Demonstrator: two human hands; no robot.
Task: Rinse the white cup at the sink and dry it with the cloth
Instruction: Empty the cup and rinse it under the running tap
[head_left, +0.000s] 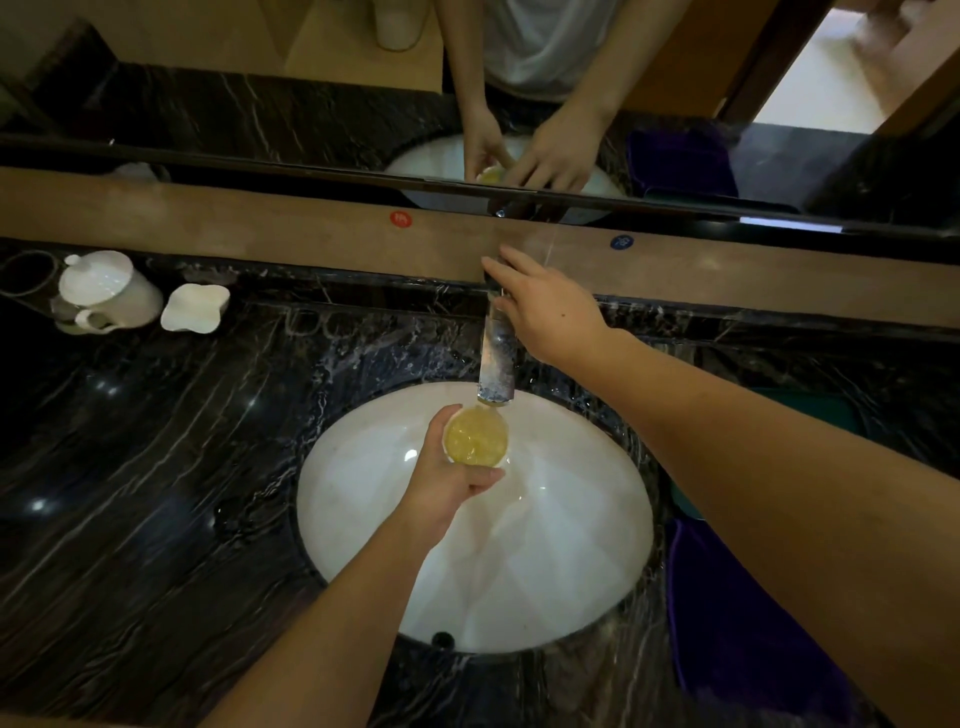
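Observation:
My left hand holds the small white cup over the white sink basin, right under the spout of the metal tap. The cup is full of yellowish, bubbling liquid. My right hand rests on the back of the tap, fingers curled around its handle area. A dark purple cloth lies on the black marble counter to the right of the basin.
A white teapot and a white petal-shaped dish stand at the counter's back left. A wooden ledge and a mirror run along the back. Something green lies at the right behind the cloth.

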